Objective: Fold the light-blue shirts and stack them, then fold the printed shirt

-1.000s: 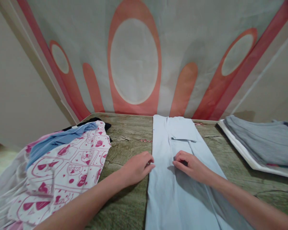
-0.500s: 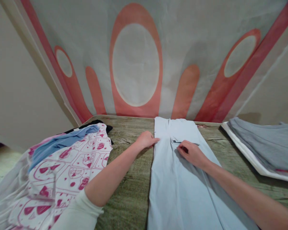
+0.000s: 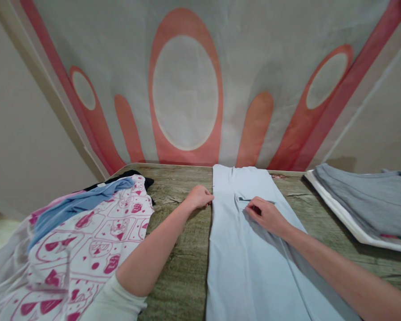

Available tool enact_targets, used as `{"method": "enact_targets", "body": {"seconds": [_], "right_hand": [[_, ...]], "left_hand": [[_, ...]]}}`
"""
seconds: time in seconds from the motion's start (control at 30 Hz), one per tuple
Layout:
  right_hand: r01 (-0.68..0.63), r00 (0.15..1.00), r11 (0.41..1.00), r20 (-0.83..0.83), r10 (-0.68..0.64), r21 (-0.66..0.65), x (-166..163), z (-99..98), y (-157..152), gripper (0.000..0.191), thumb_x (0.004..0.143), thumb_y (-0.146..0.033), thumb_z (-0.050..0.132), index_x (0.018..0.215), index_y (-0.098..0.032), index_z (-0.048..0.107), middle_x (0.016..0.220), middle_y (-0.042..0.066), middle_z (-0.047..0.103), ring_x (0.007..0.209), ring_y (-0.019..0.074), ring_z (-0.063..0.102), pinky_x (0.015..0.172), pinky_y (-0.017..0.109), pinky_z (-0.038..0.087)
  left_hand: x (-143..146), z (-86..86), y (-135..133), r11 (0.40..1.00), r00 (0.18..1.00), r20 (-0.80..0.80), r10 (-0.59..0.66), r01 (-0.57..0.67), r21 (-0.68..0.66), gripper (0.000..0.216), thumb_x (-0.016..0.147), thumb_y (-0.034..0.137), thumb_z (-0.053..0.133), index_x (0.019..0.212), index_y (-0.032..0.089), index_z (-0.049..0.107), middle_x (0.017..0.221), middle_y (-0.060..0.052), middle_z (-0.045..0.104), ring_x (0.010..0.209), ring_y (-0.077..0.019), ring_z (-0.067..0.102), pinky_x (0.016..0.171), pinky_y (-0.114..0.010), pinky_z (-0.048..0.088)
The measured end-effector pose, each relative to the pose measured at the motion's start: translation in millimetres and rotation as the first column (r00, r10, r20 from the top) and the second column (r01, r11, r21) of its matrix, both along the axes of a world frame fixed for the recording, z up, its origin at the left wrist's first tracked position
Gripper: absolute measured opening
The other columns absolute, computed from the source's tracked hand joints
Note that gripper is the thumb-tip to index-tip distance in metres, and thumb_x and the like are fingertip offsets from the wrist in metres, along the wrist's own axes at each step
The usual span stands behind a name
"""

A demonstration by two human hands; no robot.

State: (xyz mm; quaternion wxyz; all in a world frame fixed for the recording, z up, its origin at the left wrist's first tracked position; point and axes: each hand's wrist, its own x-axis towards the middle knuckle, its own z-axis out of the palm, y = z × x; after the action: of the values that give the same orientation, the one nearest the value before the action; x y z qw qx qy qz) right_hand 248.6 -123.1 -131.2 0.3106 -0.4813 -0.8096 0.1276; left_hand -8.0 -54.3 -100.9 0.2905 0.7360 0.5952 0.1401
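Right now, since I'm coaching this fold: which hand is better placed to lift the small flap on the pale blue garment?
Probably the right hand: it rests at the flap on the pale blue garment. The left hand pinches the garment's left edge, farther from the flap.

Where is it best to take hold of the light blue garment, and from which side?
Probably its far corners, pinched from the left and right edges: the light blue garment lies flat as a long narrow strip on the table.
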Motion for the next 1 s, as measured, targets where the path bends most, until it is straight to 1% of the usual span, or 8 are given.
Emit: {"method": "enact_targets", "body": {"seconds": [0.1,0.23,0.4,0.53,0.7,0.83,0.9,1.0], "right_hand": [[-0.007,1.000,1.000,-0.002,0.007,0.004,-0.6,-0.2,0.5,0.014,0.083,-0.025,0.045,0.074,-0.019,0.055,0.072,0.001,0.052,0.061,0.0130,0.048,0.058,0.026,0.037],[-0.007,1.000,1.000,0.005,0.007,0.014,-1.0,-1.9,0.9,0.013,0.083,-0.023,0.045,0.074,-0.020,0.054,0.074,0.001,0.052,0.062,0.0130,0.048,0.059,0.026,0.037],[-0.002,1.000,1.000,0.022,0.002,0.003,0.8,-5.2,2.2,0.009,0.081,-0.021,0.047,0.076,-0.020,0.054,0.076,0.001,0.053,0.064,0.0135,0.049,0.061,0.026,0.038],[0.000,1.000,1.000,0.026,0.000,-0.004,1.3,-5.6,3.0,0.009,0.081,-0.022,0.047,0.076,-0.020,0.055,0.076,0.001,0.053,0.064,0.0133,0.049,0.062,0.026,0.039],[-0.005,1.000,1.000,0.022,0.005,-0.004,1.3,-5.4,3.1,0.009,0.081,-0.022,0.047,0.076,-0.020,0.055,0.076,0.001,0.053,0.064,0.0132,0.050,0.062,0.026,0.039],[-0.009,1.000,1.000,0.011,0.009,0.001,1.4,-6.1,2.9,0.009,0.081,-0.021,0.047,0.076,-0.020,0.054,0.076,0.001,0.053,0.064,0.0129,0.049,0.061,0.026,0.039],[-0.008,1.000,1.000,0.008,0.008,0.001,1.3,-6.2,2.8,0.010,0.081,-0.022,0.047,0.076,-0.019,0.055,0.076,0.001,0.053,0.063,0.0129,0.049,0.061,0.026,0.039],[-0.004,1.000,1.000,0.010,0.004,0.000,0.9,-6.0,2.5,0.011,0.082,-0.022,0.046,0.077,-0.019,0.055,0.077,0.001,0.053,0.064,0.0131,0.049,0.061,0.026,0.040]], "left_hand": [[-5.3,0.0,0.4,1.000,1.000,0.009,-0.009,0.009,-0.003,0.025,0.070,0.030,0.052,0.062,0.010,0.066,0.047,-0.002,0.056,0.043,-0.0111,0.052,0.044,-0.019,0.036],[-5.0,2.6,-1.1,0.999,0.997,-0.078,-0.014,0.016,0.030,0.028,0.072,0.034,0.051,0.062,0.012,0.066,0.048,-0.002,0.057,0.044,-0.0110,0.052,0.045,-0.019,0.036],[5.6,17.7,-13.8,0.994,0.977,-0.211,-0.009,0.032,0.104,0.039,0.076,0.044,0.046,0.057,0.015,0.065,0.048,-0.003,0.058,0.047,-0.0128,0.054,0.048,-0.020,0.036],[12.5,24.4,-23.2,0.996,0.950,-0.313,-0.014,0.041,0.081,0.027,0.069,0.036,0.054,0.056,0.016,0.066,0.050,-0.004,0.060,0.051,-0.0145,0.056,0.048,-0.021,0.036],[7.2,21.9,-19.2,0.997,0.966,-0.250,-0.064,0.053,-0.053,0.017,0.066,0.024,0.053,0.061,0.015,0.067,0.053,-0.003,0.061,0.051,-0.0130,0.056,0.048,-0.019,0.037],[0.3,19.7,-13.7,0.998,0.966,-0.255,-0.032,0.018,-0.057,0.015,0.064,0.022,0.054,0.058,0.015,0.066,0.050,-0.002,0.060,0.049,-0.0126,0.055,0.045,-0.019,0.035],[-2.1,17.7,-12.2,0.998,0.972,-0.230,-0.046,0.034,-0.056,0.016,0.065,0.025,0.056,0.057,0.015,0.065,0.050,-0.002,0.060,0.048,-0.0122,0.055,0.046,-0.019,0.035],[-5.4,13.2,-8.3,0.998,0.984,-0.169,-0.061,0.058,-0.020,0.027,0.071,0.035,0.054,0.058,0.014,0.065,0.051,-0.003,0.060,0.048,-0.0121,0.055,0.048,-0.019,0.037]]}}
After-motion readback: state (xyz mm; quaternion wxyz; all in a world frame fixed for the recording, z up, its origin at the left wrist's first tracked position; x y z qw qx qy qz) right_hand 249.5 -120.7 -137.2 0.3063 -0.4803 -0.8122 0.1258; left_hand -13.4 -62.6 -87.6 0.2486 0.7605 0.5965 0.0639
